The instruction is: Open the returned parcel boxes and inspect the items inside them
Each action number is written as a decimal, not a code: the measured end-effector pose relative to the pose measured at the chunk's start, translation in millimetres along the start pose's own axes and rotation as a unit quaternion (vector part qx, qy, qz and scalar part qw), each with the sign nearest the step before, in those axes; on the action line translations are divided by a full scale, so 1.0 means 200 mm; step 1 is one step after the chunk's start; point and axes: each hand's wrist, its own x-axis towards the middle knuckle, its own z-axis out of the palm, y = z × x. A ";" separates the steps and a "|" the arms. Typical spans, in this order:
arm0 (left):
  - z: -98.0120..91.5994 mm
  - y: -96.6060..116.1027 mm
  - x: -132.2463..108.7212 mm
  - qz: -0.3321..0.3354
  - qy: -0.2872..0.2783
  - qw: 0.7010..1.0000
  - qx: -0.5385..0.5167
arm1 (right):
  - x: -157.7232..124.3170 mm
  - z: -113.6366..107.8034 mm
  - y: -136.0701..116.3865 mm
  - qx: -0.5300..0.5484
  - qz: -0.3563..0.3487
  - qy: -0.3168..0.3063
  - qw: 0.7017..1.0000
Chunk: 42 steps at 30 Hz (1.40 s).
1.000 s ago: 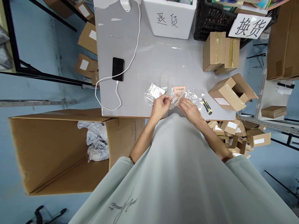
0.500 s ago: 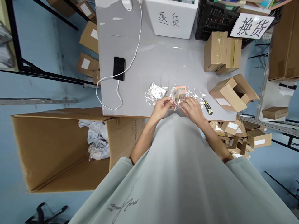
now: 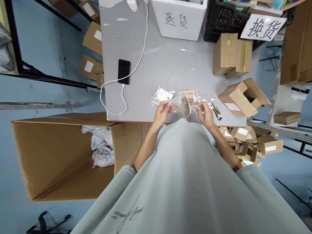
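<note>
Over the near edge of the grey table (image 3: 156,61), my left hand (image 3: 162,110) and my right hand (image 3: 204,112) each pinch one end of a clear plastic bag (image 3: 185,105) stretched between them. Inside the bag a small colourful item shows near the middle. Just behind it on the table lies a small pink card packet (image 3: 188,94) in clear wrap. A second crinkled clear packet (image 3: 162,95) rests beyond my left hand. A yellow and black utility knife (image 3: 215,111) lies right of my right hand.
A black phone (image 3: 124,71) on a white cable (image 3: 141,55) lies at the left. A white bin (image 3: 179,18) and a black crate (image 3: 226,16) stand at the back. Cardboard boxes (image 3: 230,53) and an open box (image 3: 243,94) sit right. A large open carton (image 3: 63,156) stands left on the floor.
My hands were close together on the bag; now they have moved apart, pulling the clear bag out wide between them.
</note>
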 end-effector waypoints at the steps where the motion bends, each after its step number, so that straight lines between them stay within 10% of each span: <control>1: 0.04 -0.01 -0.01 -0.004 0.012 1.000 -0.006 | 0.01 0.03 -0.01 0.033 0.015 0.004 0.999; 11: 0.21 -0.05 -0.03 0.031 0.014 0.995 0.094 | 0.05 0.14 -0.16 0.101 -0.008 0.045 0.994; 20: 0.11 0.04 -0.06 0.032 -0.069 0.997 -0.001 | 0.16 0.04 0.08 0.214 0.085 0.161 0.960; 30: 0.20 0.09 -0.11 0.030 -0.075 0.997 0.016 | 0.04 0.19 0.06 0.151 0.141 0.049 0.977; 42: -0.20 0.16 0.00 -0.016 -0.028 0.996 -0.080 | 0.15 -0.03 0.28 0.083 0.159 0.124 0.976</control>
